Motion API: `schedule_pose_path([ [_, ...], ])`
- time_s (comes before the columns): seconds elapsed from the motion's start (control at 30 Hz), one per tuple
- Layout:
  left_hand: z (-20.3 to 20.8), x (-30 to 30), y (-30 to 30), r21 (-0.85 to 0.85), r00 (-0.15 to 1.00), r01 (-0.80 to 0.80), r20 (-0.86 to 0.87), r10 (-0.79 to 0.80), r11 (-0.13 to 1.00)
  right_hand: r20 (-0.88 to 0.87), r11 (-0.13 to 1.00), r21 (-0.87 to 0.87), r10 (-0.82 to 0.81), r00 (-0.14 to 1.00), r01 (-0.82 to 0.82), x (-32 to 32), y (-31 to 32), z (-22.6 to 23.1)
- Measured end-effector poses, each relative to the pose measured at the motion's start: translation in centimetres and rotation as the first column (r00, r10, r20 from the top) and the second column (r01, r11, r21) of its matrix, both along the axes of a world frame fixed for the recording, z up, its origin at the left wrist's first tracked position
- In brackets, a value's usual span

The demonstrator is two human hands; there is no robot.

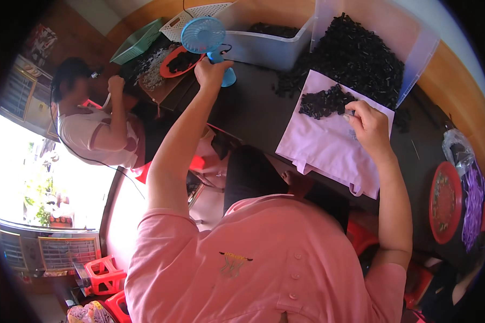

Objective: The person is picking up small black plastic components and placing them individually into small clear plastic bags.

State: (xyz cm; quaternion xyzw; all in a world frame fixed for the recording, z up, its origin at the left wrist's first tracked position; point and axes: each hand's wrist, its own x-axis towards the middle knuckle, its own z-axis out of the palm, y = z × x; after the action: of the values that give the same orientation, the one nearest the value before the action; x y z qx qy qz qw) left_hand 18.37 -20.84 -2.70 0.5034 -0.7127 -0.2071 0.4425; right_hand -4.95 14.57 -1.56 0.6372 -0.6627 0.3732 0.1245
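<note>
My left hand reaches far forward and grips the base of a small blue desk fan standing on the dark table. My right hand rests on a pale pink cloth bag spread on the table, its fingertips pinching a small black plastic piece at the edge of a heap of black pieces lying on the bag. Behind the bag a big pile of the same black pieces spills from a tipped clear plastic bin.
Another person sits at the left by a red plate of black pieces. A clear tub, a white basket and a green basket stand at the back. A red plate and purple strips lie right. Red stools stand below.
</note>
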Motion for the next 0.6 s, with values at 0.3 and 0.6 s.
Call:
schedule_pose_path([
  [0.3,-0.4,4.5,2.6,0.06,0.946,0.229,-0.25,-0.208,0.971,-0.022,0.999,0.041,0.0,1.0,0.001,-0.7,0.5,-0.5],
  [0.6,-0.6,4.3,4.5,0.083,0.91,0.276,-0.344,-0.232,0.957,-0.009,0.998,0.055,-0.005,1.0,0.005,-0.8,0.4,-0.5],
])
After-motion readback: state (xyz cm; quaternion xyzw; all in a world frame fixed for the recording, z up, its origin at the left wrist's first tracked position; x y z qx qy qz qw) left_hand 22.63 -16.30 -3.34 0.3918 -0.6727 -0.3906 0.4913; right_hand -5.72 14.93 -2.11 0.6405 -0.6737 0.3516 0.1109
